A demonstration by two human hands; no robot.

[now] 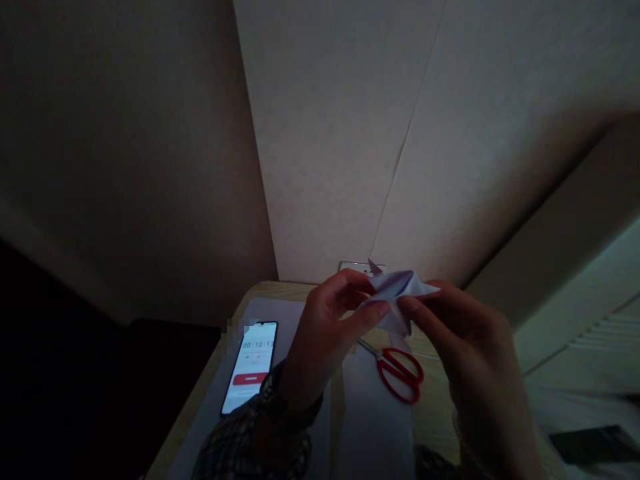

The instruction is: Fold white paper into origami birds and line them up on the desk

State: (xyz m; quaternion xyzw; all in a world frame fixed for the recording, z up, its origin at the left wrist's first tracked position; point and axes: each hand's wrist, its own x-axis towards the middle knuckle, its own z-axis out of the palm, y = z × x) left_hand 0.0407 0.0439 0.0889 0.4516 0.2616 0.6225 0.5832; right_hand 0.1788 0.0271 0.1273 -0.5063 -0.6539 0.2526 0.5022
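Observation:
A folded piece of white paper [395, 287] with several pointed corners is held up over the table between both hands. My left hand [337, 317] pinches its left side, thumb in front and fingers behind. My right hand [460, 327] grips the right side, with the thumb near the paper's middle and the other fingers partly hidden behind it. Just below the folded paper, red-handled scissors [400, 375] lie across the top of a white sheet [375, 413].
A lit phone [253, 367] showing a timer lies on another white sheet [200, 427] at the left of the wooden table [270, 289]. Behind the table rises a pale wall [340, 147] with a socket, partly covered by the folded paper.

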